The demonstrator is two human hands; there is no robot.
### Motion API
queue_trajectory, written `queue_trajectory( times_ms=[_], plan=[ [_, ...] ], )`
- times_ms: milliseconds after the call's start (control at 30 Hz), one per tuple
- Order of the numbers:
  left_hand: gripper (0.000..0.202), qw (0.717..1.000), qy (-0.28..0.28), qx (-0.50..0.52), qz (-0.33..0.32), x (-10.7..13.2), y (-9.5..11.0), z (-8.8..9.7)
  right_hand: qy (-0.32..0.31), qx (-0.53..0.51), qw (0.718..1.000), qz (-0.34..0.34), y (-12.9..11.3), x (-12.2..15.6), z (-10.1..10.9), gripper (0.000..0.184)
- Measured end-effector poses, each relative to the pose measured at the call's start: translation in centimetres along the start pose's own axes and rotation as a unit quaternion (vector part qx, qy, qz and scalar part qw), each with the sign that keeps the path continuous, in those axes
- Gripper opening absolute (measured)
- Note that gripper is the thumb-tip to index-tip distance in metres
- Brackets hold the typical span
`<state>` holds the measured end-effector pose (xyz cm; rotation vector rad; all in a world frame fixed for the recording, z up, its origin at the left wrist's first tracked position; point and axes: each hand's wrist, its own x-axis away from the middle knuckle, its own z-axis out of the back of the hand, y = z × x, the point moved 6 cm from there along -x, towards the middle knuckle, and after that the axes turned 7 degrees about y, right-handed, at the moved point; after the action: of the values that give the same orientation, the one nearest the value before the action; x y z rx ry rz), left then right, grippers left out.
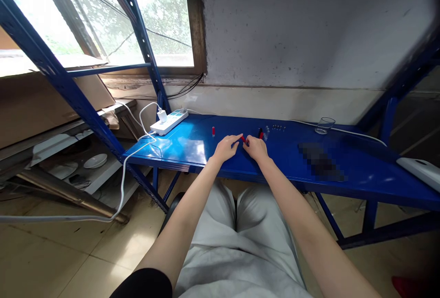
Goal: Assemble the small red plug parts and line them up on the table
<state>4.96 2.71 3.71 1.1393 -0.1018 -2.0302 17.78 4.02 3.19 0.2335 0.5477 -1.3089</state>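
Now the right hand (256,148) pinches a red piece (244,140), left hand's (225,148) grip unclear.

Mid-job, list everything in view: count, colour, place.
Table: one, blue, ahead.
Red piece: one, red, between fingertips.
Standing piece: one, mainly red, left of hands.
Cluster: count unclear, black and red, beyond right hand.
Transparent bits: several, colourless, beside cluster.
Metallic bits: several, silvery, farther right.
Glass: one, colourless, table's far right.
Blurred object: one, dark, right half.
Device: one, white, right edge.
Power strip: one, white, table's left end.
Cables: several, white, left.
Plates: two, white, left shelf.
Box: one, brown, left.
Window: one, brown frame, upper left.
Posts: several, blue, both sides.
Left hand: one, bare, beside red piece.
Right hand: one, bare, opposite.
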Motion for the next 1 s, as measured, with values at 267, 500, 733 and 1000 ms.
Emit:
queue_trajectory(
  times_ms=[267, 500, 733, 1000],
  plan=[
    [0.034, 1.000, 0.018, -0.016, -0.002, 0.0, 0.0, 0.2, 0.022, -0.038, 0.999, -0.002, 0.1, 0.1, 0.3, 0.012],
    [0.020, 0.999, 0.050, 0.007, 0.017, -0.4, -0.7, 0.3, 0.032, -0.052, 0.998, 0.015, -0.3, 0.2, 0.7, 0.012],
    [0.019, 0.999, 0.014, -0.029, 0.015, -1.5, -0.4, 0.0, 0.049, -0.042, 0.997, 0.040, -0.3, 0.2, 0.8, 0.016],
    [0.012, 0.977, -0.086, -0.193, -0.011, -8.7, -0.5, 3.9, 0.086, -0.112, 0.990, 0.004, 0.4, 0.1, 0.6, 0.022]
  ],
)
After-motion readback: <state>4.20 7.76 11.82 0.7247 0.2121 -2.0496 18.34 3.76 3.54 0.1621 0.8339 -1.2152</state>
